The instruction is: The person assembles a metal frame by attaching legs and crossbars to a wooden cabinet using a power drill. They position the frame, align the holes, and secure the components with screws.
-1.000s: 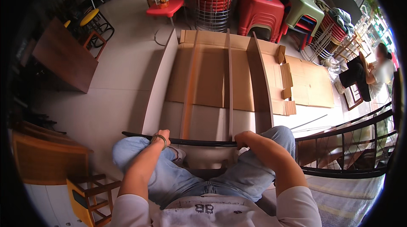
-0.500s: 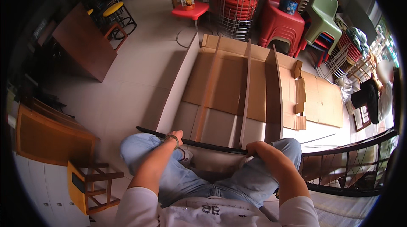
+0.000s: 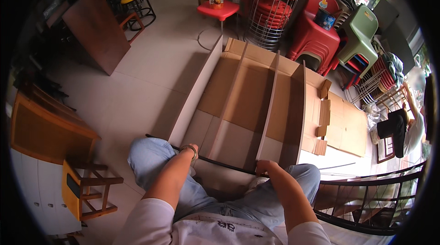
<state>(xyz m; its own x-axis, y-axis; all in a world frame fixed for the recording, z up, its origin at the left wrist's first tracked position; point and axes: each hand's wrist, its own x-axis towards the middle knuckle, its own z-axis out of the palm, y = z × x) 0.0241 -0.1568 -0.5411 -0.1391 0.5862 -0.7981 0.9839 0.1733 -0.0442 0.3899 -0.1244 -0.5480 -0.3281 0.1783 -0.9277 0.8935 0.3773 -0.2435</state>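
A long wooden cabinet frame [image 3: 295,112] with upright divider panels [image 3: 268,107] lies on flattened cardboard [image 3: 247,94] on the floor in front of me. A thin dark strip [image 3: 220,163] runs across its near end, over my knees. My left hand [image 3: 189,148] grips the strip near its left part. My right hand [image 3: 263,166] holds it at the foot of a divider panel. I sit with my jeans-clad legs on either side of the frame's near end.
Stacked red and green plastic chairs [image 3: 316,29] and red stools [image 3: 270,2] stand behind the frame. A brown tabletop [image 3: 98,29] leans at the left, a wooden chair [image 3: 85,190] sits near my left leg, a black railing [image 3: 366,194] at the right. A person [image 3: 408,126] is at the far right.
The view has swung left and tilted, so the frame now runs diagonally. Both hands stay on the dark strip at the frame's near end.
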